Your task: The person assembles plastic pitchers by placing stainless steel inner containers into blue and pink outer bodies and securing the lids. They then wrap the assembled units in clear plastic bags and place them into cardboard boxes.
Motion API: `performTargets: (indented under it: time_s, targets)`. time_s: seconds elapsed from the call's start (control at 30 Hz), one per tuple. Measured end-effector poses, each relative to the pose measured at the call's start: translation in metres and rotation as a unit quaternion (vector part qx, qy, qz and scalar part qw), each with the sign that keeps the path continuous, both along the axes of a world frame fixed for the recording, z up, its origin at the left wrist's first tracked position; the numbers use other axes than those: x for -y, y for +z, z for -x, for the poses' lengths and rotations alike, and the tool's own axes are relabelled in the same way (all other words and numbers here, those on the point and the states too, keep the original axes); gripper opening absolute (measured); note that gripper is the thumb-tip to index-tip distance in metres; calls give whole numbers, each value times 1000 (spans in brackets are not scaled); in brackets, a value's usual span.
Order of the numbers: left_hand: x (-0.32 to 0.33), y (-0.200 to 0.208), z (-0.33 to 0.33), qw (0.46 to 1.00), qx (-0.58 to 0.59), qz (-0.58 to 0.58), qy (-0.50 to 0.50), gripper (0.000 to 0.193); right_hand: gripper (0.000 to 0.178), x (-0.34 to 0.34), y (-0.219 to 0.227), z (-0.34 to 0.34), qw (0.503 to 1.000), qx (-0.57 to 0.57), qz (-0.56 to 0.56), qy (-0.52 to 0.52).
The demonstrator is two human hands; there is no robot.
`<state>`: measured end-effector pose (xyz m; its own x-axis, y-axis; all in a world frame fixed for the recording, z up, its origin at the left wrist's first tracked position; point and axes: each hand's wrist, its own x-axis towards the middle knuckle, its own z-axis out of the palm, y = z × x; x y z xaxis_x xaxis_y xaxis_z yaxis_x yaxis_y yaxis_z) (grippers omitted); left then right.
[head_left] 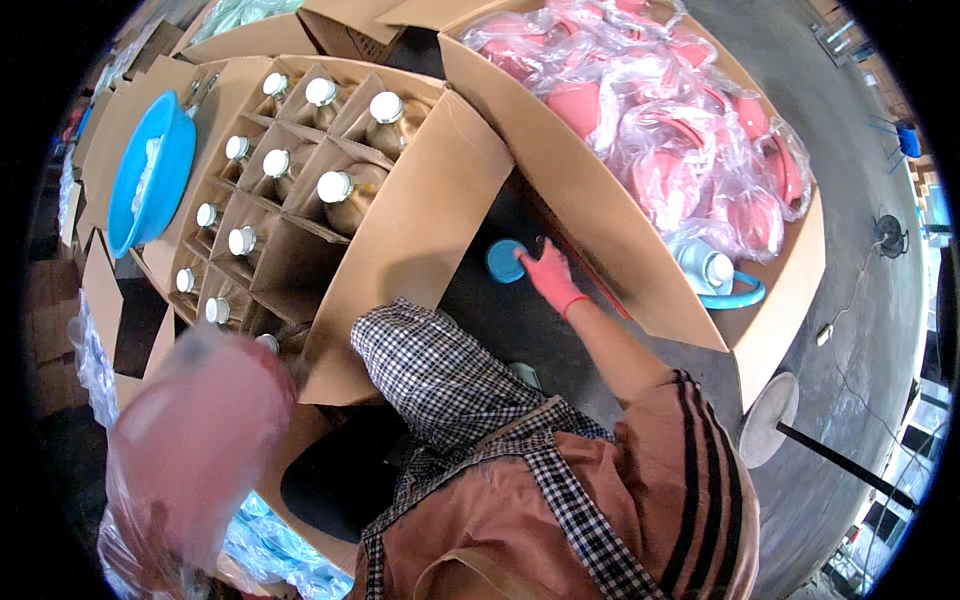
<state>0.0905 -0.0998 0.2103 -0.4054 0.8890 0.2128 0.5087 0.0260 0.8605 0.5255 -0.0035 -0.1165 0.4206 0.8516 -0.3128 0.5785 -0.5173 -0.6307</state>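
My right hand [549, 278], in a pink glove, reaches forward into the gap between two cardboard boxes. Its fingers close on the edge of a round blue lid [505, 261] above the dark floor. My left hand does not show. On my left, a large pink item in a clear plastic bag [195, 440] is smeared by motion and hides what lies behind it. Ahead of my left knee stands a divided cardboard box [425, 190] with several clear, white-capped bottles [350, 200] upright in its compartments.
At the right, an open carton [590, 230] holds several pink plastic-wrapped items [665, 180] and a light blue, white-capped jug [705, 265]. A blue basin [180, 165] stands beyond the bottles at left. A round-based stand [770, 420] and a fan [888, 236] are on the right-hand floor.
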Motion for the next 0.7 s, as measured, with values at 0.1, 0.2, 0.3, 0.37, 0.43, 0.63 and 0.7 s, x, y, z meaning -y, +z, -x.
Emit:
performTargets:
  time_s: [0.1, 0.2, 0.3, 0.37, 0.43, 0.63, 0.7]
  targets:
    - [5, -1, 5, 999, -25, 31, 33, 48, 93, -3, -6, 27, 976, 57, 129, 166]
    - [7, 1, 4, 996, -42, 63, 48, 47, 101, -15, -23, 42, 940, 141, 163, 265]
    - [6, -7, 1, 992, -53, 101, 48, 47, 105, -29, -49, 49, 913, 192, 171, 318]
    - [4, -12, -4, 990, -53, 123, 38, 47, 104, -36, -65, 52, 908, 186, 209, 311]
    - [-2, -17, -10, 988, -52, 144, 17, 46, 101, -40, -80, 54, 893, 180, 248, 330]
    - [-51, -41, -59, 972, -42, 175, -154, 45, 94, -37, -97, 52, 916, 181, 221, 281]
    - [-69, -55, -87, 956, -34, 172, -237, 45, 92, -26, -53, 52, 942, 157, 156, 251]
